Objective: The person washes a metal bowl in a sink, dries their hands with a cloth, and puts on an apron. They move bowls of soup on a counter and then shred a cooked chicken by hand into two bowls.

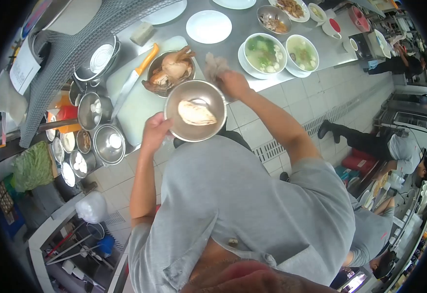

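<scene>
My left hand (pixel 156 130) grips the rim of a steel bowl (pixel 218 105), thumb over its edge. In this bowl lies a pale piece of cooked meat (pixel 197 113), like chicken breast. My right hand (pixel 234 84) is closed at the counter edge on a crumpled greyish cloth (pixel 216 65); its fingers are partly hidden. Just beyond the held bowl, a browned cooked chicken (pixel 177 66) sits in a second metal bowl. A knife with a yellow handle (pixel 147 58) lies on the pale cutting board (pixel 128 93), left of the chicken.
Two white bowls of soup with greens (pixel 264 53) stand at the right of the counter, beside white plates (pixel 208 27). Metal pots (pixel 94 110) and small bowls crowd the left. A metal mesh (pixel 76 44) hangs upper left. Other people (pixel 404 154) are at the right.
</scene>
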{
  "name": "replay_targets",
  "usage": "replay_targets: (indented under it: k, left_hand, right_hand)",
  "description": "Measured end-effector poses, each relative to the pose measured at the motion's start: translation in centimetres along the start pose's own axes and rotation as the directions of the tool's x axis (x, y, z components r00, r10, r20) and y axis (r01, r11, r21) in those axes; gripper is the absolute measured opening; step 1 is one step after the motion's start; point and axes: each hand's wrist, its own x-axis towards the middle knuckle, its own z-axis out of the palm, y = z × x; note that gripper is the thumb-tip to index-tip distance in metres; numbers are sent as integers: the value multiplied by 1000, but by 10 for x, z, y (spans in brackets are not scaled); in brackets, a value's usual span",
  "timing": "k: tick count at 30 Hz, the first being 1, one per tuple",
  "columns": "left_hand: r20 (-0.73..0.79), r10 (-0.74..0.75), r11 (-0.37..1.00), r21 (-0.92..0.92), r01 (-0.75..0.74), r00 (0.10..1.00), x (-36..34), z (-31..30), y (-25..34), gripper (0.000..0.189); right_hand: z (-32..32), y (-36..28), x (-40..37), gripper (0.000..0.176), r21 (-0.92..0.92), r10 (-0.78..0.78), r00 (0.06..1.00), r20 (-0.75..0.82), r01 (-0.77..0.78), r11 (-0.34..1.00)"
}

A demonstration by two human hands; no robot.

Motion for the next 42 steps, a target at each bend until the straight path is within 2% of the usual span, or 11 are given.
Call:
replay_targets:
  k: [5,8,10,13,15,18,20,25,29,35,42]
  left_hand:
    - [92,-50,999,0,50,995,45,47,-8,22]
    - [85,-62,998,24,60,994,65,65,-11,21]
    - [64,-75,996,44,72,995,72,75,-9,20]
    - [49,-89,994,68,86,995,78,68,-25,20]
    - [52,-84,996,12,84,995,77,77,-19,21]
    - [87,-87,996,40,83,992,87,80,-23,22]
    - [105,-76,996,64,70,992,96,87,-27,22]
    - [89,-64,993,106,55,994,112,100,-21,23]
    - [65,-98,987,136,89,993,121,105,-18,23]
    - [30,-101,992,83,98,994,118,109,-11,23]
    - [42,-95,993,75,92,995,113,107,-11,27]
  right_hand:
    - [3,40,82,29,90,109,990,-85,-102,991]
    - [3,62,109,29,-9,41,999,9,-41,999]
    - [-34,38,67,27,316,182,980,-83,-147,937]
    - [-51,18,-14,21,716,351,892,-286,-45,697]
    - [-27,31,-56,15,944,590,807,2,-196,265]
    - [-15,50,-82,13,966,720,644,257,-167,-195]
    - [-16,80,-86,15,952,758,601,254,-18,-305]
    - [-41,154,-99,20,934,892,393,223,176,-311]
    - [-50,201,-88,26,893,887,406,218,284,-350]
    - [-63,214,-73,24,877,894,263,363,228,-423]
    - [-77,243,-66,25,903,919,211,333,212,-375]
